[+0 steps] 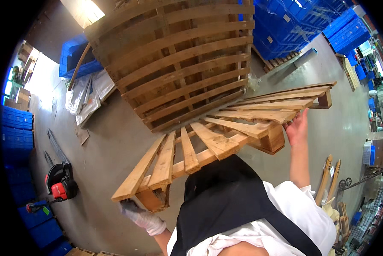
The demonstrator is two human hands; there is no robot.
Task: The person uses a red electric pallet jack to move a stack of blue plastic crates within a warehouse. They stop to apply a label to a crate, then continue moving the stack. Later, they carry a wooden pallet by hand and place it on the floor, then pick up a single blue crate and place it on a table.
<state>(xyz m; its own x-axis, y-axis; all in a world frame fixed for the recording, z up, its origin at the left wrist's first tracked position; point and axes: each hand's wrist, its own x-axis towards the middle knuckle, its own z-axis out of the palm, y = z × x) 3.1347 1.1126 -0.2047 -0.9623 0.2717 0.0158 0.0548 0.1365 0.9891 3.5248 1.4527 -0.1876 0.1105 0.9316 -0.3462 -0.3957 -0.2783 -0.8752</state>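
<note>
A wooden slatted pallet (215, 143) is held tilted in front of my body, its near edge close to my dark apron. My left hand (142, 218), in a light glove, grips the pallet's near left corner, with its fingertips partly hidden under the wood. Bare, my right hand (297, 128) is closed on the right side beside a corner block, and some of its fingers are behind the slats. Just beyond, a second wooden pallet (187, 64) stands upright on its edge. The far edge of the held pallet comes close to the upright one's base.
Stacked blue crates (281, 25) stand at the back right, and more blue crates (17, 130) line the left. A red and black pallet jack (61, 183) is on the floor at left. Plastic-wrapped sheets (87, 94) lie back left. Wooden beams (328, 179) lean at the right.
</note>
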